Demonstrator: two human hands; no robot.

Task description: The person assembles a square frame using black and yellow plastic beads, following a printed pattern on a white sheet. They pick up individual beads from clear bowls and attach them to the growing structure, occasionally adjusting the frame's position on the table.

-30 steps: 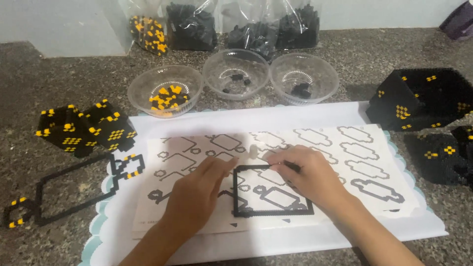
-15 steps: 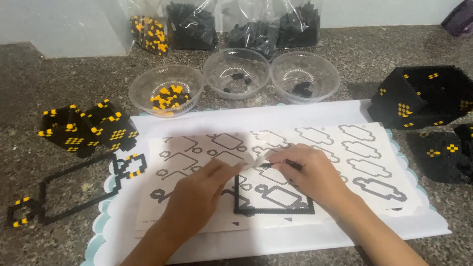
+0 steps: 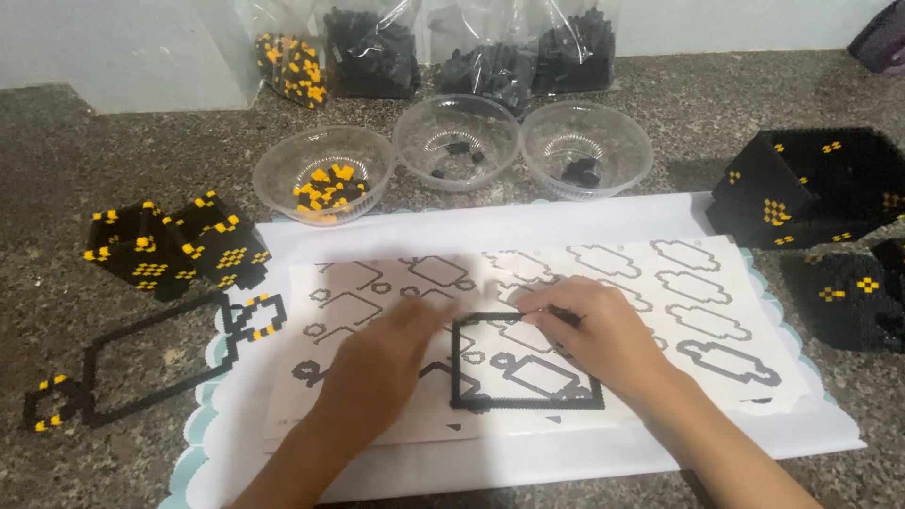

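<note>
Frame (image 3: 524, 358) of black beads lay on the pattern sheet (image 3: 660, 311), near centre of the tabletop (image 3: 113, 170). Right hand (image 3: 603, 339) rested on its right side, fingers (image 3: 542, 316) pinched narrow on a small dark piece at the far edge. Left hand (image 3: 377, 363) was blurred just left of the frame; could not tell its finger state, seemingly holding nothing. Risks, as a guess: thin frame could buckle or snap apart if pressed unevenly; the sheet could slide on the white mat (image 3: 528, 226) and lose alignment; a wrist could drag the near edge. Bowls (image 3: 457, 141) and the black-and-yellow outline (image 3: 141, 363) sat well apart.
</note>
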